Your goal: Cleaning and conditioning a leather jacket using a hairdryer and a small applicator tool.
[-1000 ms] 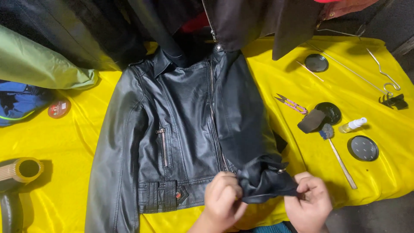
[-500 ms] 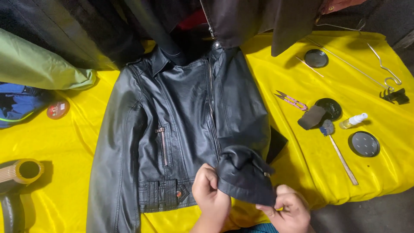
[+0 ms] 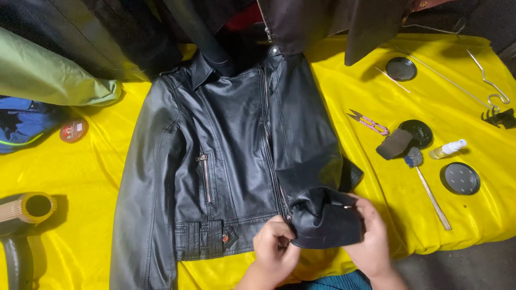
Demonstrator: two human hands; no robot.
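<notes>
Down at the near edge of the table (image 3: 80, 177), which is draped in a shiny yellow cloth, both hands are clamped on the cuff (image 3: 328, 223) of a black leather jacket (image 3: 236, 156). That jacket lies flat and face up with its collar toward the far side, its front zipper closed and a small zipped chest pocket showing. Its sleeve on the right is folded back across the body, so the cuff end sits bunched just over the hem. The left hand (image 3: 275, 251) pinches the cuff's near left corner, fingers curled under the leather, while the right hand (image 3: 370, 236) grips the cuff's right side, thumb on top beside a small metal snap. To the right of the jacket lie pink-handled thread snips (image 3: 371, 122), a dark sponge block (image 3: 394, 144) touching a round black tin (image 3: 416, 133), a long-handled dauber brush (image 3: 427, 180), a small clear spray bottle (image 3: 448, 149) and a round black lid (image 3: 460, 178). Farther back sits another round lid (image 3: 401, 69), with a wire hanger (image 3: 484, 80) near it. On the left edge lie a tan hair dryer (image 3: 24, 212), a small red round tin (image 3: 73, 130) and a green garment (image 3: 48, 75).
</notes>
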